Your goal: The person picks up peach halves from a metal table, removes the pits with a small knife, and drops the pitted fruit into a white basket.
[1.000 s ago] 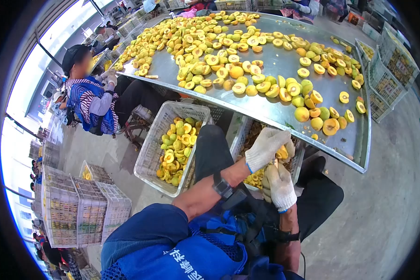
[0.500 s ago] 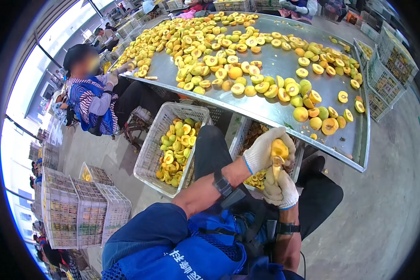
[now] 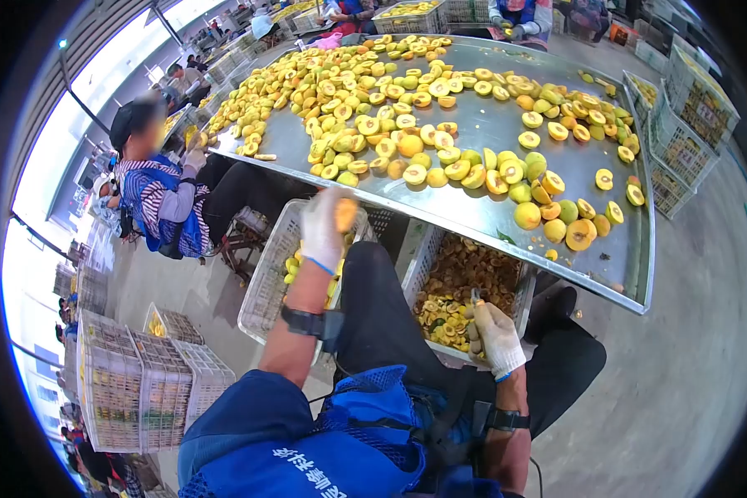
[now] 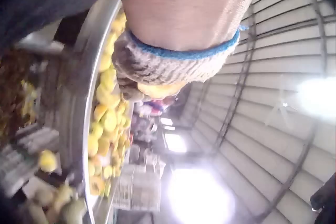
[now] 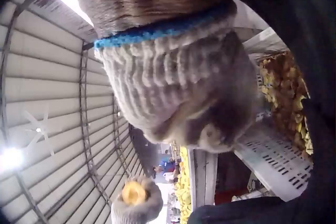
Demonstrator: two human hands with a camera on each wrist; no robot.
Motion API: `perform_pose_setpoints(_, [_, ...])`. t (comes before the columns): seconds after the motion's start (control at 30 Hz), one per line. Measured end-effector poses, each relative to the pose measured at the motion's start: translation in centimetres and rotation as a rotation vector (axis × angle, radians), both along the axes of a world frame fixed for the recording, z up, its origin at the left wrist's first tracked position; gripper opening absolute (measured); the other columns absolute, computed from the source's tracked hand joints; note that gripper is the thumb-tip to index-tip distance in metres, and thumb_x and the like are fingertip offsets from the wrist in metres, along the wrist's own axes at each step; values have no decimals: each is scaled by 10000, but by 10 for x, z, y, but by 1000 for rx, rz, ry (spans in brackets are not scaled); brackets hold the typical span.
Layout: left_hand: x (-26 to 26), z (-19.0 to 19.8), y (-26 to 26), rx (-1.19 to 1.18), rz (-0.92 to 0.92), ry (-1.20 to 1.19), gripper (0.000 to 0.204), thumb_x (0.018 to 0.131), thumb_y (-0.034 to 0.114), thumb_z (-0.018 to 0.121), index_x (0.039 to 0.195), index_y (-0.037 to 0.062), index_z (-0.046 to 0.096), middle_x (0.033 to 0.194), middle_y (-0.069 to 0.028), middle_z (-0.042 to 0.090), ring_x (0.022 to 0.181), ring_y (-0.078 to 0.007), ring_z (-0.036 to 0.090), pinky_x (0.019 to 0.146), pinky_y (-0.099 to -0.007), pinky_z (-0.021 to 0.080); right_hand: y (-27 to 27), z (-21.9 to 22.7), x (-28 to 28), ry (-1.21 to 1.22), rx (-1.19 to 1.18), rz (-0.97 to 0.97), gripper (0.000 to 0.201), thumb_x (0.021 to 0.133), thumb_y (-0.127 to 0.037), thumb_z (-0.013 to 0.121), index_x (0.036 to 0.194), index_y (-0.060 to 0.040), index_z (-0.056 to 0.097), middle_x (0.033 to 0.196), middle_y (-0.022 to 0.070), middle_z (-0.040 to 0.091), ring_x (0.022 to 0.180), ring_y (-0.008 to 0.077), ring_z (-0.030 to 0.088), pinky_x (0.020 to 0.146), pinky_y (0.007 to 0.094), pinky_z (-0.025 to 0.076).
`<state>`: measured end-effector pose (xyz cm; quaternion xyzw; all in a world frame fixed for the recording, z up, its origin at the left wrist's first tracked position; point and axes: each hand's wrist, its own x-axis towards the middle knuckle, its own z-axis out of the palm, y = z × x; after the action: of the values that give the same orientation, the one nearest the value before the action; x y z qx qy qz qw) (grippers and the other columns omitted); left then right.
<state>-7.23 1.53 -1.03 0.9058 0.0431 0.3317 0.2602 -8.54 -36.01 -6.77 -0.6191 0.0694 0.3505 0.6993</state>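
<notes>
My gloved left hand [image 3: 322,231] holds a yellow peach half [image 3: 345,214] above the white crate of peach halves [image 3: 257,290]. In the right wrist view, the hollowed cut face of that peach half [image 5: 134,193] shows in the glove. My gloved right hand [image 3: 500,339] grips a small hand tool [image 3: 476,297] with a metal end, over the crate of brown pits and yellow scraps [image 3: 526,292]. The palm side of the right glove [image 5: 178,92] is mostly hidden in its wrist view.
A metal table [image 3: 473,133] with many cut peaches [image 3: 340,91] stands in front, its raised edge near my knees. A seated person [image 3: 162,187] works at left. Stacked crates stand at left [image 3: 112,382] and right [image 3: 681,141].
Both hands were together over the scrap crate, working the tool at the peach half. The left hand has moved left with the peach half; the right has stayed near the scrap crate with the tool.
</notes>
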Motion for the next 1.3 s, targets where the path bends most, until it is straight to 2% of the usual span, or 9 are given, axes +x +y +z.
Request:
perform_pose_setpoints(0.07, [-7, 25, 2, -887, 157, -153, 276, 928, 138, 671, 1156, -8, 724, 1066, -117, 727, 950, -179, 668, 881, -322, 524, 6, -7, 0, -69, 7, 21, 348, 1049, -353, 530, 872, -63, 603, 635, -8, 500, 503, 90, 482, 448, 270, 388])
perform_pose_setpoints(0.17, [-13, 23, 30, -610, 367, -159, 318, 943, 183, 672, 1167, -38, 721, 1088, -92, 720, 971, -144, 648, 887, -296, 520, 12, -20, 3, -198, 17, 9, 347, 1059, -346, 524, 919, -49, 637, 635, 4, 512, 499, 83, 466, 458, 271, 394])
perform_pose_setpoints(0.53, [120, 31, -197, -443, -461, 561, 458, 942, 324, 626, 1242, -19, 668, 1150, -200, 715, 1110, -285, 678, 975, -353, 516, -1, -38, 7, 33, 76, -170, 449, 1033, -507, 557, 913, -80, 624, 608, -17, 481, 425, 107, 428, 387, 289, 392])
perform_pose_setpoints(0.7, [183, 14, -270, 0, -306, 757, 424, 845, 349, 602, 1122, 46, 713, 1064, -238, 728, 1024, -381, 710, 892, -461, 562, -13, -38, 6, 56, 214, -340, 463, 1052, -491, 507, 916, -57, 595, 623, 1, 491, 433, 107, 428, 400, 268, 392])
perform_pose_setpoints(0.83, [205, -46, -288, 294, -244, 641, 378, 919, 360, 586, 1135, 75, 709, 1172, -244, 670, 1095, -412, 662, 938, -483, 534, -30, -66, 16, -22, 232, -429, 565, 985, -649, 549, 1004, -87, 603, 657, 5, 518, 478, 147, 484, 424, 294, 442])
perform_pose_setpoints(0.9, [221, -67, -297, -225, -25, 614, 308, 947, 298, 576, 1109, 67, 699, 1184, -250, 646, 1123, -409, 645, 948, -482, 526, -33, -59, 15, 117, 301, -560, 560, 986, -651, 548, 1008, -93, 598, 661, -3, 504, 478, 137, 461, 430, 282, 423])
perform_pose_setpoints(1.1, [206, -43, -261, 88, -362, 751, 387, 839, 285, 673, 1188, 123, 709, 1191, -210, 689, 1142, -385, 653, 961, -452, 535, -29, -45, 8, 43, 366, -549, 493, 1024, -595, 517, 1004, -107, 582, 675, -14, 494, 493, 125, 456, 435, 273, 403])
perform_pose_setpoints(1.23, [163, -33, -217, -1137, -695, 636, 435, 881, 253, 730, 1261, 53, 665, 1171, -89, 657, 1039, -193, 651, 850, -394, 573, -27, -35, 4, 20, 304, -579, 497, 1031, -591, 510, 1015, -100, 587, 677, -15, 505, 494, 108, 450, 435, 266, 400])
perform_pose_setpoints(1.3, [134, -34, -203, -1685, -782, 604, 581, 908, 203, 699, 1451, 125, 507, 1259, -83, 608, 1127, -267, 621, 795, -483, 591, -30, -40, 6, -72, 367, -502, 474, 1029, -575, 528, 1028, -105, 588, 676, -11, 513, 494, 115, 466, 446, 274, 444])
